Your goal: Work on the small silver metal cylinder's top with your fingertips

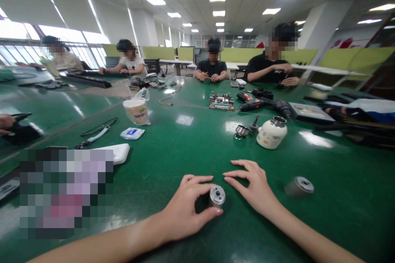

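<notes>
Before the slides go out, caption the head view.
Left hand holding a metal cylinder, right hand open nearby, and a second cylinder on the green table.

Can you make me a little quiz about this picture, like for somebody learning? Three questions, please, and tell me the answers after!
1. True or false: the right hand is holding a drill.

2. Pick one. What is between the thumb and finger of the left hand?
A) a cup
B) a metal cylinder
C) a blue and white packet

3. Fill in the gap: as you look at the picture, the circuit board is to the ____ of the white bottle.

Key:
1. False; it holds nothing.
2. B
3. left
</notes>
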Demonstrator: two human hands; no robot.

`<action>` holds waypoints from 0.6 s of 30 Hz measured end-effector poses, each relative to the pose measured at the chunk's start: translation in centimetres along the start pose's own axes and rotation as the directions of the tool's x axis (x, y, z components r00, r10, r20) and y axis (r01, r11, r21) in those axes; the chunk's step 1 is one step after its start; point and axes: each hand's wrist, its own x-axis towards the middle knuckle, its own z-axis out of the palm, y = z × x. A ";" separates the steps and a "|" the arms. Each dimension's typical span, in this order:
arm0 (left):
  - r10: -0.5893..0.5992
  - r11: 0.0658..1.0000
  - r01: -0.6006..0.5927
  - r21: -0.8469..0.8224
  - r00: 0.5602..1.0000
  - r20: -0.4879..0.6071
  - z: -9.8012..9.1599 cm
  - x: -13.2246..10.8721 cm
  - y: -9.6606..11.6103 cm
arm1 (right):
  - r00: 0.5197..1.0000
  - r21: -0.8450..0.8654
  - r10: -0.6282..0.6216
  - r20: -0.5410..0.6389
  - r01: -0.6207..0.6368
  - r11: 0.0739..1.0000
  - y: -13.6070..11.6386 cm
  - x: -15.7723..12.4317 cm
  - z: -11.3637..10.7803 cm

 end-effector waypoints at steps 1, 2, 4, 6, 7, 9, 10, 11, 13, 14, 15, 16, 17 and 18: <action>0.004 1.000 -0.004 -0.001 1.000 -0.004 0.1 0.0 -0.1 | 1.000 -0.011 0.007 0.017 -0.007 1.000 0.2 0.0 0.1; 0.007 1.000 -0.007 -0.003 1.000 -0.007 0.1 0.0 -0.1 | 1.000 -0.005 0.014 0.025 -0.014 1.000 0.3 0.0 0.1; 0.012 1.000 -0.012 -0.009 1.000 -0.008 0.2 0.0 -0.3 | 0.999 0.056 0.022 0.037 -0.024 0.998 0.3 0.0 0.1; 0.010 1.000 -0.011 -0.016 1.000 -0.009 0.3 0.1 -0.3 | 0.998 0.151 0.020 0.059 -0.029 0.988 0.2 0.1 0.1; 0.009 1.000 -0.009 -0.018 1.000 -0.009 0.3 0.1 -0.4 | 0.997 0.200 0.015 0.071 -0.029 0.979 0.1 0.2 0.1; 0.008 1.000 -0.008 -0.020 1.000 -0.009 0.3 0.2 -0.4 | 0.997 0.279 0.009 0.075 -0.030 0.960 -0.3 0.2 0.0; 0.010 1.000 -0.010 -0.020 1.000 -0.009 0.3 0.2 -0.4 | 0.998 0.302 0.014 0.062 -0.032 0.953 -0.7 0.1 0.0; 0.014 1.000 -0.015 -0.021 1.000 -0.009 0.3 0.2 -0.4 | 0.999 0.324 0.021 0.041 -0.033 0.945 -1.1 -0.1 -0.1; 0.032 0.999 -0.032 -0.024 0.999 -0.006 0.3 0.3 -0.4 | 0.999 0.386 0.025 -0.020 -0.015 0.922 -2.5 -0.5 -0.5; 0.045 0.999 -0.045 -0.027 0.999 -0.001 0.3 0.3 -0.4 | 0.998 0.433 0.016 -0.053 0.009 0.901 -3.2 -0.8 -0.7; 0.058 0.998 -0.058 -0.029 0.998 0.002 0.3 0.3 -0.4 | 0.996 0.478 -0.013 -0.092 0.055 0.876 -4.0 -1.1 -1.0; 0.071 0.997 -0.071 -0.030 0.998 0.001 0.4 0.3 -0.5 | 0.992 0.501 -0.059 -0.116 0.109 0.858 -4.8 -1.4 -1.1; 0.081 0.996 -0.081 -0.031 0.997 -0.004 0.4 0.3 -0.5 | 0.986 0.511 -0.099 -0.133 0.154 0.846 -5.4 -1.7 -1.3; 0.087 0.996 -0.087 -0.030 0.996 -0.011 0.5 0.3 -0.5 | 0.981 0.507 -0.131 -0.144 0.187 0.841 -5.9 -1.9 -1.3</action>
